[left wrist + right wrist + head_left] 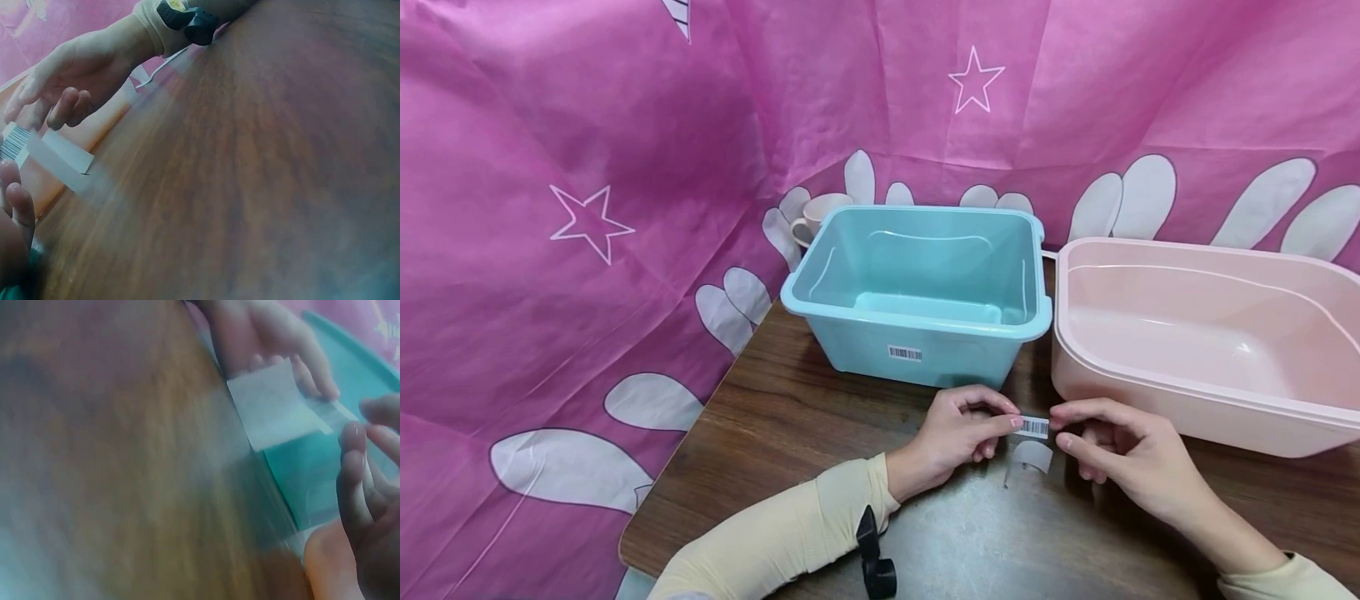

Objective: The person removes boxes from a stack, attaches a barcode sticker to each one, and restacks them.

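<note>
Head view: bright, mostly even light; edges crisp. Source out of frame. Pale, diffuse glare on the desk [958, 533] at lower centre; small hot spot on the pink bin's floor [1243, 346]. Soft shadow in the gap between it and the blue bin [955, 354]. Left wrist: dimmer, hazy, low contrast; wood grain smeared, bluish veil lower right, stripes of the label [14, 142] resolvable. Right wrist: haziest, soft throughout; pale bluish glow lower left.

Pink bin [1187, 410] runs off the head view, mug's [822, 210] partly behind the blue bin [857, 346], held label's [1034, 427] unreadably tiny.
</note>
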Demonstrator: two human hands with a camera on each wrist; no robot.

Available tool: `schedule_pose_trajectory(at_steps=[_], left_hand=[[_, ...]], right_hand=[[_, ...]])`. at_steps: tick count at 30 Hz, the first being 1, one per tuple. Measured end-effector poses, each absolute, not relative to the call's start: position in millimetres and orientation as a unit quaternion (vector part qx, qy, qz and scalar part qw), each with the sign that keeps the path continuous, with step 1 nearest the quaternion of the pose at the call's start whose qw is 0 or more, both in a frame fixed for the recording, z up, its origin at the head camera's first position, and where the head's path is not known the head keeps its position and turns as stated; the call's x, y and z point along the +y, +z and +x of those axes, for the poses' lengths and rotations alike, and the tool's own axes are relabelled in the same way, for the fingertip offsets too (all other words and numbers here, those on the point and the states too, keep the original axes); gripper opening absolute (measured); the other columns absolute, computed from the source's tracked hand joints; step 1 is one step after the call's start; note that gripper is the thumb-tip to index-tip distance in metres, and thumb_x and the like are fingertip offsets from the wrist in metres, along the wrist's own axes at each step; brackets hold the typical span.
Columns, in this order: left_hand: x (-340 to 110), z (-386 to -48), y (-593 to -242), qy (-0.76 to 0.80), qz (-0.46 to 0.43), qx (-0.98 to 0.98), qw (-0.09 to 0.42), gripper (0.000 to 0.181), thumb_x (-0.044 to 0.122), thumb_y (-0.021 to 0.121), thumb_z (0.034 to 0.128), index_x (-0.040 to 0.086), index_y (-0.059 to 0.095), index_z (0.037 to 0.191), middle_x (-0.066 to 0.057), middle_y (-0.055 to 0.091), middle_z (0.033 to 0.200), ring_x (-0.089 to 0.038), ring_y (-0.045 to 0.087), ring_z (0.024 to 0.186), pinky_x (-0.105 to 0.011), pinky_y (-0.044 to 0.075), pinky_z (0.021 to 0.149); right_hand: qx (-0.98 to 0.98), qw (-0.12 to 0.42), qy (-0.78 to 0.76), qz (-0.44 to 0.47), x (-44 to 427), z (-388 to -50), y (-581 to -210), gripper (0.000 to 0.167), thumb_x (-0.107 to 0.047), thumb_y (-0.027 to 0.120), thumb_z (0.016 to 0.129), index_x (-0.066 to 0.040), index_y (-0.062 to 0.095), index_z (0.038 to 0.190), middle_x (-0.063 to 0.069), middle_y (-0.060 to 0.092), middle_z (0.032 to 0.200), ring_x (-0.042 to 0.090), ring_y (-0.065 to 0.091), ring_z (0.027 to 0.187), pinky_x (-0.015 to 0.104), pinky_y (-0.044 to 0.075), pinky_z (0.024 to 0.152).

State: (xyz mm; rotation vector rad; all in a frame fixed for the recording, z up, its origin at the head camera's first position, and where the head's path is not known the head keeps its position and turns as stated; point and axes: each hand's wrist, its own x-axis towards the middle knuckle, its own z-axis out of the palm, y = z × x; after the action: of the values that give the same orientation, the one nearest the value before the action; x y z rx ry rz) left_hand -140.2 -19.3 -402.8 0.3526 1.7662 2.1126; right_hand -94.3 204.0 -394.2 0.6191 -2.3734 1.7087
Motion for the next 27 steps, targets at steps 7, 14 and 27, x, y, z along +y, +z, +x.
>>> schedule_pose_trajectory(at_steps=[7,14,27], left_hand=[[-10.0,-137.5,-399.7,0.766,0.127,0.602,0.187,0.021,-0.007,0.071,0.0872,-0.017,0.064,0.105,0.005,0.06,0.06,-0.004,0.041,0.041,-0.018,0.034,0.039],[3.5,-134.6,-393.3,0.768,0.138,0.594,0.196,0.019,-0.007,0.072,0.0861,-0.015,0.066,0.103,0.004,0.06,0.062,-0.004,0.04,0.041,-0.018,0.033,0.038],[30.7,-131.5,-379.6,0.725,0.157,0.638,0.207,0.016,-0.007,0.074,0.0849,-0.008,0.071,0.101,-0.001,0.067,0.075,-0.006,0.04,0.041,-0.017,0.034,0.038]], right_hand=[[-0.837,0.104,0.514,0.157,200.0,-90.9,-387.1,0.028,0.009,0.077,0.081,-0.002,0.072,0.107,-0.004,0.062,0.062,0.01,0.057,0.051,0.024,0.049,0.045],[-0.855,0.115,0.485,0.139,205.6,-86.5,-383.2,0.025,0.004,0.08,0.081,-0.01,0.074,0.101,-0.004,0.063,0.061,0.008,0.056,0.049,0.023,0.047,0.045],[-0.86,0.168,0.471,0.105,238.1,-75.6,-380.8,0.03,0.013,0.079,0.077,-0.009,0.074,0.096,-0.01,0.066,0.064,0.001,0.056,0.048,0.018,0.046,0.045]])
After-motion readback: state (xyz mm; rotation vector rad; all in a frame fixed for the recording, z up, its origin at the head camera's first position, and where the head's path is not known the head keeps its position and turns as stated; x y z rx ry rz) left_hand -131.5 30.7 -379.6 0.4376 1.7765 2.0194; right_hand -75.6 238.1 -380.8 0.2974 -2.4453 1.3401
